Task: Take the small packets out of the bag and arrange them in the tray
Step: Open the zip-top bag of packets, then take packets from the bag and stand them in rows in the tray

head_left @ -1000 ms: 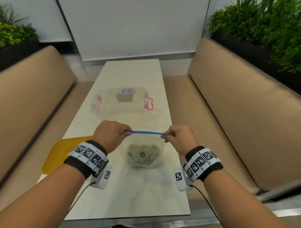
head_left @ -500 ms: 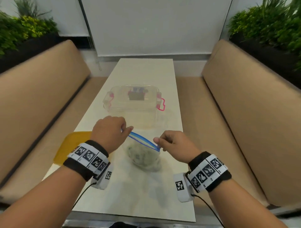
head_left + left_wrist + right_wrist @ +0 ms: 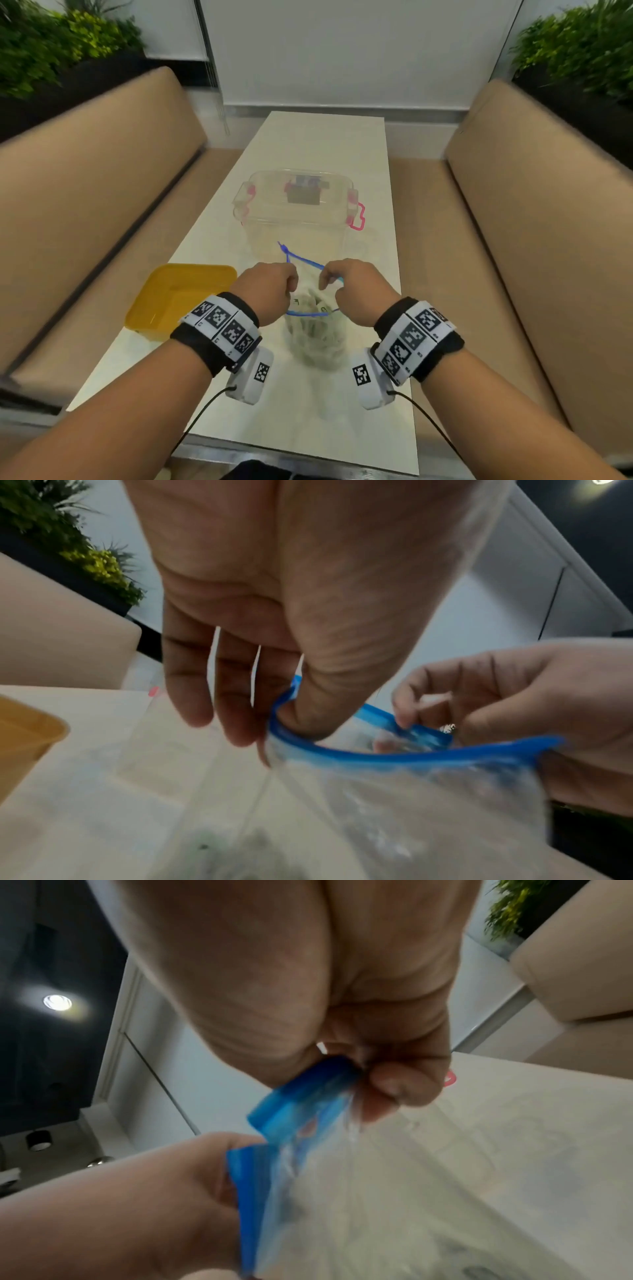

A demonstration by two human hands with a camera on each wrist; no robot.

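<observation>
Clear plastic bag with blue zip top at table middle, mouth pulled open, small greenish packets inside. Left hand and right hand pinch zip edges. Yellow plastic tray at 9 o'clock. Clear lidded box with pink clips at 12 o'clock.

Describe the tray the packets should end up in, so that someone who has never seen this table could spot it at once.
Start at the long pale table between the two tan benches. The shallow yellow plastic tray lies at its left edge, beside the left hand, with one corner hanging past the edge. It is the only opaque, brightly coloured container there; the clear lidded box with pink latches and the clear blue-rimmed bag are both see-through.
</observation>
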